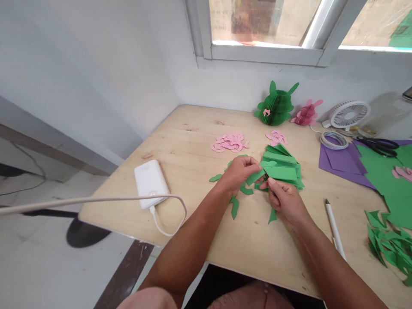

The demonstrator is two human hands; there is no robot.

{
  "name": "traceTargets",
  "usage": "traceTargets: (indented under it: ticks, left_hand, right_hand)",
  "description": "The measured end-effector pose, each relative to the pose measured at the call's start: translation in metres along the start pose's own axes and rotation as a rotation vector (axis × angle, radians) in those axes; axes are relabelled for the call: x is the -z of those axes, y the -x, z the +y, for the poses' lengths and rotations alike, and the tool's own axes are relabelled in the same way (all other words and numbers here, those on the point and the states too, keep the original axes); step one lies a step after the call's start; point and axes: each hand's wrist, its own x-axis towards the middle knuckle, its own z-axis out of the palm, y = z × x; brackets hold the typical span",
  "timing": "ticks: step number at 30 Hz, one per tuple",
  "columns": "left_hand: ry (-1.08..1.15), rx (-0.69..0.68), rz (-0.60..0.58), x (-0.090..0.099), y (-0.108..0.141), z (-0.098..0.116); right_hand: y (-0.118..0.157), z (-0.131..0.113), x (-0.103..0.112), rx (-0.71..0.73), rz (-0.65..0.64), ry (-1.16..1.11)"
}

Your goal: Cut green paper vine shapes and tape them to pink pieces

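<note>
My left hand (240, 172) pinches a piece of green paper (255, 176) between thumb and fingers, above the table. Close against it, my right hand (285, 198) is closed on small scissors (266, 174); only their dark blades show at the paper, and the handles are hidden in my fingers. Just behind both hands lies a stack of green paper strips (283, 167). Cut green shapes (234, 208) are scattered around and partly under my left hand. A pointed green scrap (272, 216) lies beside my right wrist.
Pink paper cutouts (230, 142), a green honeycomb paper figure (277, 107) and a smaller pink one (306, 113) sit toward the wall. A white power bank (150, 182) with cable is left. Rightward are a pen (334, 229), black-handled scissors (380, 146), a fan (349, 115) and green scraps (391, 249).
</note>
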Motion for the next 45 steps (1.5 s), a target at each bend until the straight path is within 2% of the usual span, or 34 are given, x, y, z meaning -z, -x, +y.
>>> traceTargets:
  ticks: [13,45]
  left_hand:
    - [-0.035,-0.008,0.035,-0.0021,0.0018,0.0035]
    - [-0.044,-0.033,0.034,-0.0021,-0.0011,-0.002]
  right_hand:
    - [0.0005,-0.0007,-0.0012,0.006,0.005,-0.006]
    - [-0.0015,0.0045,0.0,0.036,0.022,-0.02]
